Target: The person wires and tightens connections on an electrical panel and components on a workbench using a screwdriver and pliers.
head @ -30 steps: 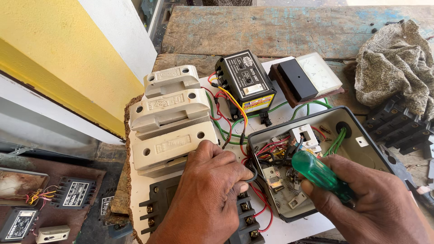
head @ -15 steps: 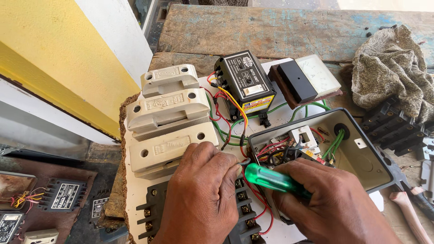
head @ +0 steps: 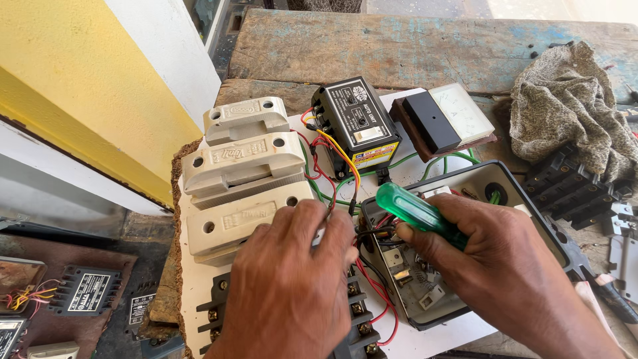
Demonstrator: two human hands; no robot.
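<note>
My right hand [head: 495,256] grips a green-handled screwdriver [head: 415,213], its handle pointing up and left, the tip hidden in the open grey switch box [head: 525,199]. My left hand [head: 292,279] rests palm down on the white board [head: 189,292], fingers by the wires at the box's left edge, and covers a black terminal block [head: 359,326]. Three cream fuse carriers [head: 242,176] stand just left of it. Red, yellow and green wires [head: 332,163] run from a black control unit [head: 359,126] toward the box.
A panel meter with a black cover [head: 442,119] lies behind the box. A crumpled grey rag [head: 571,110] and black terminal strips [head: 568,189] sit at the right. Small transformers [head: 83,292] lie on a lower surface at the left, beside a yellow wall [head: 66,86].
The screwdriver has swung from upright over the box's right part to slanting up-left at its left edge. My right hand moved left with it; my left hand stays on the board.
</note>
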